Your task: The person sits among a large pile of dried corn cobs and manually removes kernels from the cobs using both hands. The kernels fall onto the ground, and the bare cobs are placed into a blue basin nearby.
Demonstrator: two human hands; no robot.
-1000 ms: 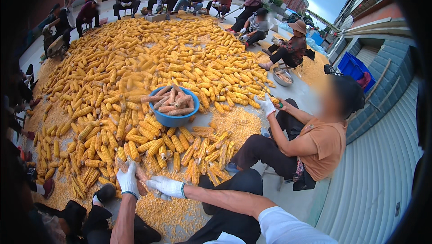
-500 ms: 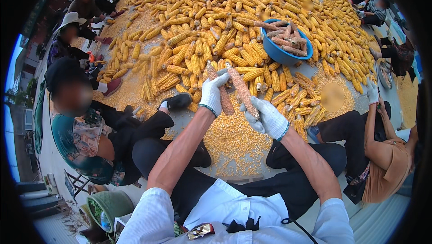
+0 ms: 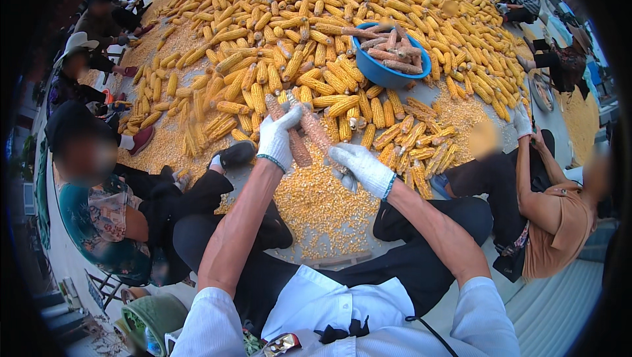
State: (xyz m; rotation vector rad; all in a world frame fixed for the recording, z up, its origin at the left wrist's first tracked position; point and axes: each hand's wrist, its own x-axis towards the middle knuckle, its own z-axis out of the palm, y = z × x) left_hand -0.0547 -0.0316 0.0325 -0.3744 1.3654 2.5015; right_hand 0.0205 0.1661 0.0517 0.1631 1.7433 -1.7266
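My left hand [image 3: 275, 139], in a white knit glove, is closed around a reddish, bare-looking corncob [image 3: 302, 154] that slants down to the right. A second, pinkish corncob [image 3: 316, 128] lies close against it, its upper end by my left fingertips. My right hand [image 3: 365, 168], gloved too, grips this second cob near its lower end, with the fingers curled underneath and partly hidden. Beneath both hands, loose yellow kernels [image 3: 322, 209] cover the ground between my legs.
Beyond my hands spreads a large heap of yellow corn ears [image 3: 263, 27]. A blue basin [image 3: 388, 79] of bare cobs sits on it, right of centre. People sit close on both sides, one in a floral top [image 3: 108, 219], another in a tan shirt [image 3: 559, 232]. A green planter [image 3: 155, 317] stands behind at left.
The whole view has shifted, so the scene sits further left. The upper end of the right-hand cob has moved left against the left-hand one. Both hands keep their hold.
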